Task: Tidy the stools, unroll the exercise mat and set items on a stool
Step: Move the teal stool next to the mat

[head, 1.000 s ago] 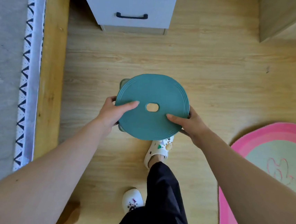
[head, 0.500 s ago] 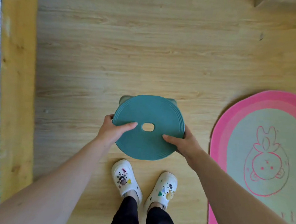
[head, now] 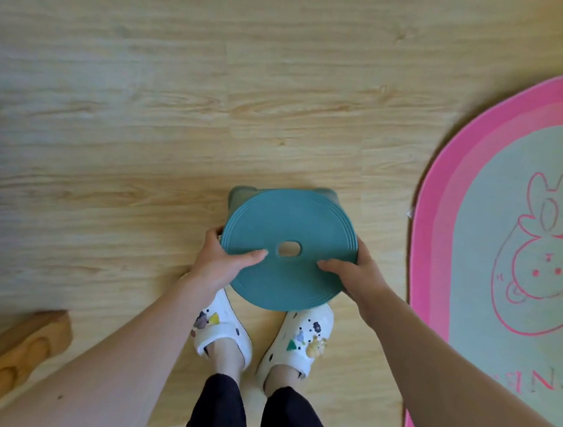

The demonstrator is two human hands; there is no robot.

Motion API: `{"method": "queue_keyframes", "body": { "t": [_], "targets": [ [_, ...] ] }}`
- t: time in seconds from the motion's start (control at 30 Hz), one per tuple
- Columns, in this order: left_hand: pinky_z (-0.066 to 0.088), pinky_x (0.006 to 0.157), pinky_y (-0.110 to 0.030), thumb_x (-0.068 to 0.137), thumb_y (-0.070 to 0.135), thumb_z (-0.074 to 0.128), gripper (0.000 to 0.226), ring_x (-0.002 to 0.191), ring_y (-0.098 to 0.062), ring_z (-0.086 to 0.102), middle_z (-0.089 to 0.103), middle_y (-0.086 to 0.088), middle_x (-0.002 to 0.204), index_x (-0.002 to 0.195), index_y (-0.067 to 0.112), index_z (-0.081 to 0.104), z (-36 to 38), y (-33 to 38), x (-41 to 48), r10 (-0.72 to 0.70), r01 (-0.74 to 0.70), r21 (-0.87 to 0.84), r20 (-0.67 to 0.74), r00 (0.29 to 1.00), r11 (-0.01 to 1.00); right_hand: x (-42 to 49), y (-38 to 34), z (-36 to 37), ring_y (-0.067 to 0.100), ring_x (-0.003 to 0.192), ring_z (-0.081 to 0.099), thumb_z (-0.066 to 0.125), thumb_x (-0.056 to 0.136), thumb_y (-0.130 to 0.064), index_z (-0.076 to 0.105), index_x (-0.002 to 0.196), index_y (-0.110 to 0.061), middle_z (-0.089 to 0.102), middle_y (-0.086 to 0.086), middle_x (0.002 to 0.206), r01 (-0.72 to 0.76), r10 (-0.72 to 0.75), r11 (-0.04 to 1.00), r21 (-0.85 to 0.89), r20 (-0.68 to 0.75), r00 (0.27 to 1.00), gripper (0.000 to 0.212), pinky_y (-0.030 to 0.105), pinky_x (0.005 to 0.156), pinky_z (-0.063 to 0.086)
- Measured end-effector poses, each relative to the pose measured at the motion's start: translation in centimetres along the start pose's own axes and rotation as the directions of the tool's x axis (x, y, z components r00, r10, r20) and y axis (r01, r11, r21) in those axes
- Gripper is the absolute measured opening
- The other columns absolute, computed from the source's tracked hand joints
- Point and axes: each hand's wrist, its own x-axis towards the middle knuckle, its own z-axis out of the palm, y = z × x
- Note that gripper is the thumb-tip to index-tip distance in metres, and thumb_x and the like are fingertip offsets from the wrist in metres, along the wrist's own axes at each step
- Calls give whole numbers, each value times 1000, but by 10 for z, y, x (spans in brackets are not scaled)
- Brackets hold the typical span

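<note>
Head view: left hand [head: 221, 263] and right hand [head: 360, 276] are gripping the round teal plastic stool [head: 292, 222], tidying it; a level set-down is probably needed next.

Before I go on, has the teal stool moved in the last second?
Yes. The teal stool, held by the left hand and right hand, was level with the far end of the pink rug; now it is beside its rabbit drawing.

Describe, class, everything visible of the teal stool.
The teal stool has a round matte seat, seemingly plastic, with concentric ridges near the rim and an oval hole at the middle. Two leg tops show beyond its far edge. It is upright, over the wooden floor, ahead of the person's shoes. The left hand and right hand grip its rim, thumbs on top.
</note>
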Motion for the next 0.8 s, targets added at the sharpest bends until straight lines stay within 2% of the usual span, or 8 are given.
{"method": "queue_keyframes", "body": {
  "t": [0.17, 0.27, 0.37, 0.5, 0.57, 0.63, 0.7, 0.8],
  "targets": [
    [50, 87, -40, 60, 29, 89, 78, 99, -11, 58, 58, 11, 109, 120, 24, 39, 24, -6, 16, 5, -5, 11, -8, 1000, 1000, 27, 9, -15, 22, 110, 60, 71, 76, -1, 48, 129, -33, 64, -4, 112, -12, 12, 1000, 3, -15, 1000, 66, 44, 99, 48],
    [48, 83, -37, 61, 29, 88, 76, 97, -8, 57, 59, 11, 109, 120, 24, 41, 29, -1, 25, 12, -12, 33, -23, 1000, 999, 35, 13, -18, 23, 110, 60, 70, 77, -1, 50, 126, -33, 64, -3, 113, -16, 16, 1000, 11, -3, 1000, 62, 46, 100, 48],
    [46, 77, -33, 63, 30, 87, 78, 95, -6, 56, 57, 13, 107, 123, 26, 39, 29, 3, 28, 28, -27, 78, -11, 1000, 997, 41, 16, -18, 23, 110, 59, 70, 78, -4, 47, 133, -32, 63, -3, 114, -28, 28, 999, 28, -7, 1000, 66, 46, 100, 48],
    [49, 84, -37, 66, 29, 86, 81, 100, -14, 57, 57, 8, 112, 129, 25, 36, 28, 0, 25, 22, -22, 126, 1, 1000, 992, 46, 14, -18, 17, 104, 59, 71, 79, -13, 43, 138, -31, 61, -8, 110, -43, 44, 999, 19, -38, 998, 67, 42, 98, 48],
    [49, 87, -38, 67, 32, 85, 82, 103, -15, 56, 56, 5, 119, 132, 25, 35, 28, 2, 21, 19, -18, 130, -4, 1000, 991, 44, 12, -15, 19, 108, 57, 72, 79, -16, 37, 142, -30, 59, -4, 119, -46, 45, 999, -11, -53, 998, 73, 43, 99, 47],
    [45, 89, -35, 67, 38, 83, 92, 108, -15, 52, 52, 5, 129, 140, 25, 29, 29, 7, 13, 44, -40, 164, -21, 999, 986, 37, 7, -12, 24, 118, 53, 71, 80, -20, 26, 149, -28, 52, 2, 135, -32, 23, 994, -100, -87, 996, 83, 43, 102, 44],
    [38, 92, -31, 70, 42, 79, 98, 118, -16, 46, 41, 5, 142, 147, 26, 20, 28, 17, -2, 122, -106, 264, -46, 991, 959, 22, -2, -9, 27, 126, 47, 68, 80, -23, 15, 152, -28, 42, 5, 144, 1, -40, 963, -270, -141, 989, 89, 43, 102, 42],
    [28, 107, -34, 77, 43, 73, 92, 139, -19, 28, 25, 1, 154, 149, 24, 17, 19, 40, -35, 295, -233, 482, -54, 954, 845, -8, -24, -8, 28, 124, 46, 61, 81, -21, 13, 152, -27, 38, 9, 145, 69, -168, 887, -456, -180, 969, 85, 38, 90, 45]
  ]
}}
